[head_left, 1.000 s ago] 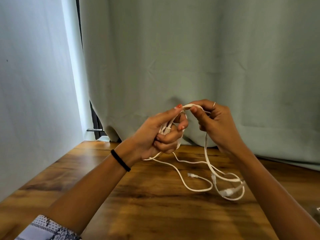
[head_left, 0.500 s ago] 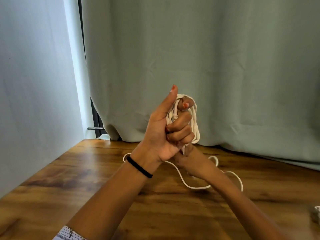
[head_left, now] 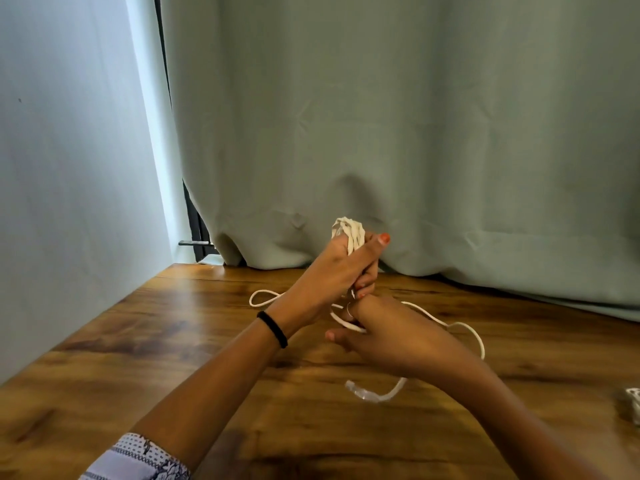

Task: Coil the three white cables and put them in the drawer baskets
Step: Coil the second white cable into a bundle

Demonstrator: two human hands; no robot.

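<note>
My left hand (head_left: 341,268) grips a bundle of white cable loops (head_left: 349,230) that sticks out above the fist, held over the wooden table (head_left: 173,358). Just below and in front, my right hand (head_left: 384,336) holds the loose strand of the same cable. The free tail runs out to the right in a loop (head_left: 474,337) and ends in a clear plug (head_left: 360,393) lying on the table. Another loop of cable (head_left: 263,297) lies left of my left wrist. No drawer or basket is in view.
A pale green curtain (head_left: 415,133) hangs along the table's far edge, with a white wall to the left. A white mesh object (head_left: 633,403) shows at the right edge of the table.
My left hand has dropped lower with the coil and turned over. My right hand has come out from behind it toward me, drawing the cable strand down; the tail has shifted on the table.
</note>
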